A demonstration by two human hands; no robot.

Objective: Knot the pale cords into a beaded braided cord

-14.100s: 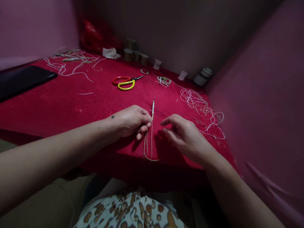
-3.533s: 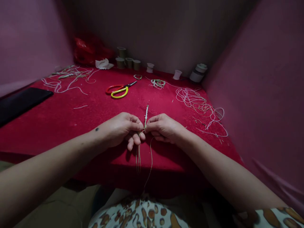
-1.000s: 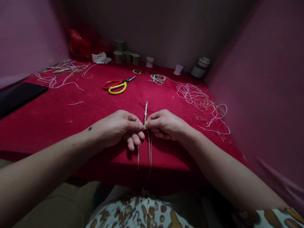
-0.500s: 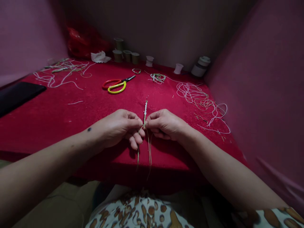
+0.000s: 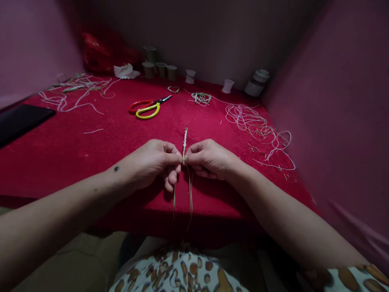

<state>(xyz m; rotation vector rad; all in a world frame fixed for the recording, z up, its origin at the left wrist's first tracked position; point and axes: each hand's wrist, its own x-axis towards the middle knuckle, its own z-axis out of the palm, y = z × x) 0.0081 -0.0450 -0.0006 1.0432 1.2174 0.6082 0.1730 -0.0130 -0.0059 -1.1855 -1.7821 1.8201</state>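
A narrow white and green braided cord [image 5: 185, 140] runs toward me on the red cloth, its far end at a small pin-like point. At its near, green end my two hands meet. My left hand [image 5: 162, 160] pinches cord between thumb and index finger, the other fingers loosely curled. From the right side, my right hand [image 5: 208, 159] pinches the cord too, thumb against index finger. Loose thin strands [image 5: 190, 194] hang below the hands toward the table's front edge. The exact crossing of strands between the fingertips is hidden.
Scissors [image 5: 148, 109] with red and yellow handles lie beyond my hands. Tangled cords lie left [image 5: 82, 89] and right [image 5: 249, 121]. Thread spools [image 5: 161, 71], a white bottle [image 5: 257, 83] and a red plastic bag [image 5: 100, 52] stand at the back. A dark phone-like slab [image 5: 26, 121] lies left.
My hands have drawn slightly closer together at the cord's near end, and the loop of strand between them has tightened. The view has shifted a little.
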